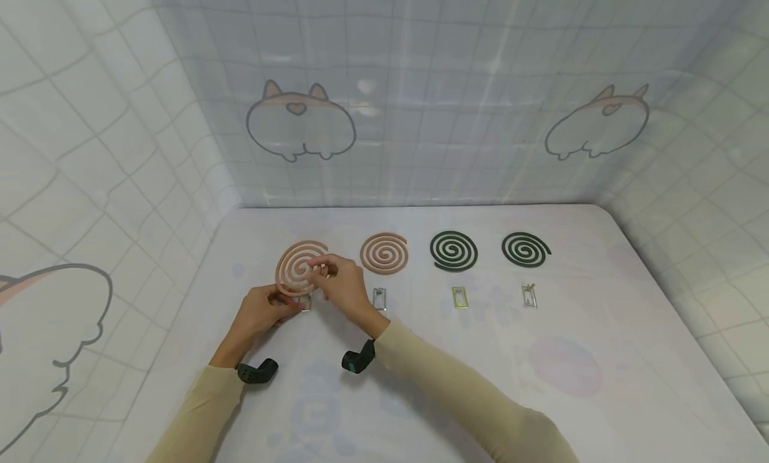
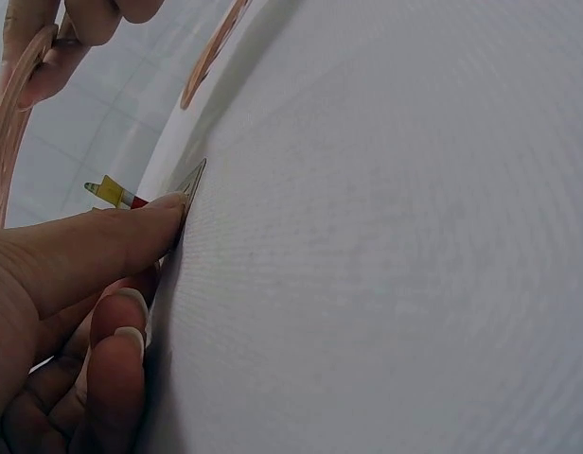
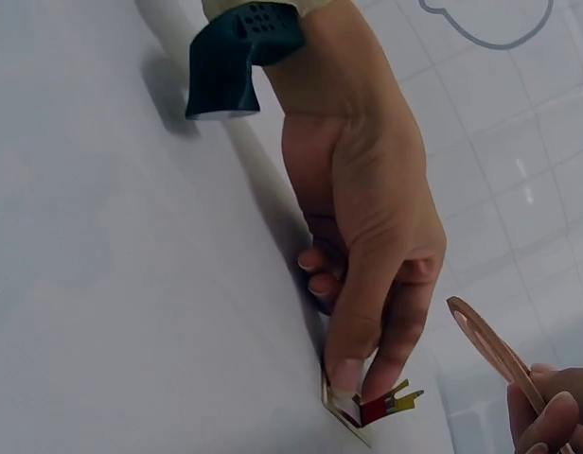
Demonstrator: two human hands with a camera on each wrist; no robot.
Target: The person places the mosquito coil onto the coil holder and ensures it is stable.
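Note:
A brown mosquito coil (image 1: 294,268) is tilted above the table at the left, its spiral facing up. My right hand (image 1: 344,286) pinches it between thumb and fingers; the right wrist view shows those fingers (image 3: 555,421) on the coil's edge. Below the coil, a small metal coil stand (image 1: 306,303) lies on the table. The thumb and index finger of my left hand (image 1: 260,311) pinch this stand and hold it down. Its raised prong (image 2: 110,191), yellow and red, points up beside the fingertips, apart from the coil.
To the right lie another brown coil (image 1: 384,253) and two dark green coils (image 1: 453,251), (image 1: 525,249) in a row. In front of them are a silver stand (image 1: 380,299), a yellowish stand (image 1: 460,297) and another silver stand (image 1: 529,296). Patterned walls (image 1: 420,169) enclose the table's back and sides.

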